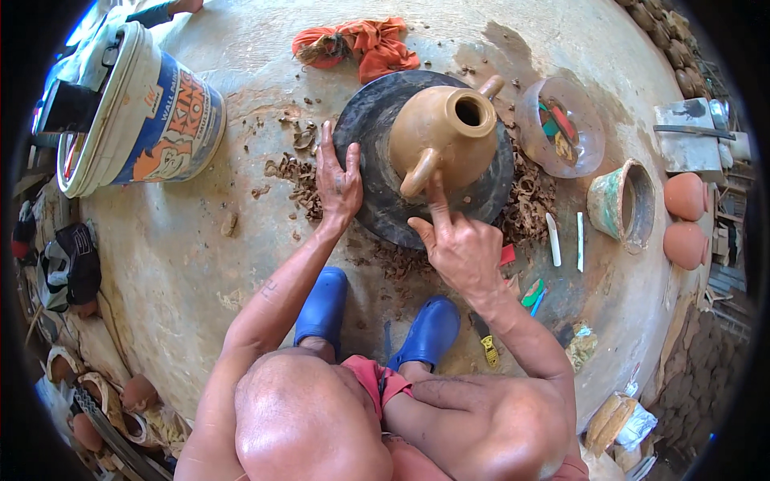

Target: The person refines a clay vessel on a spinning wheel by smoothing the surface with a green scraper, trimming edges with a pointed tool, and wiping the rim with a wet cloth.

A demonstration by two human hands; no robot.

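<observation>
A brown clay jug (451,143) with a round open mouth stands on a dark round potter's wheel (370,188). One handle (420,172) juts toward me and a spout or second handle (491,86) sticks out at the far right. My right hand (463,248) holds nothing; its index finger reaches to the jug's lower wall beside the near handle, thumb apart, the other fingers curled. At the wheel's left edge lies my left hand (339,180), open, fingers spread and holding nothing. Whether the fingertip presses into the clay is hard to see.
Clay shavings (529,196) ring the wheel. To the right are a clear tool bowl (561,128), a stained pot (622,204), two white sticks (554,239) and reddish pots (685,196). A large bucket (172,120) stands left; an orange cloth (377,48) lies beyond the wheel.
</observation>
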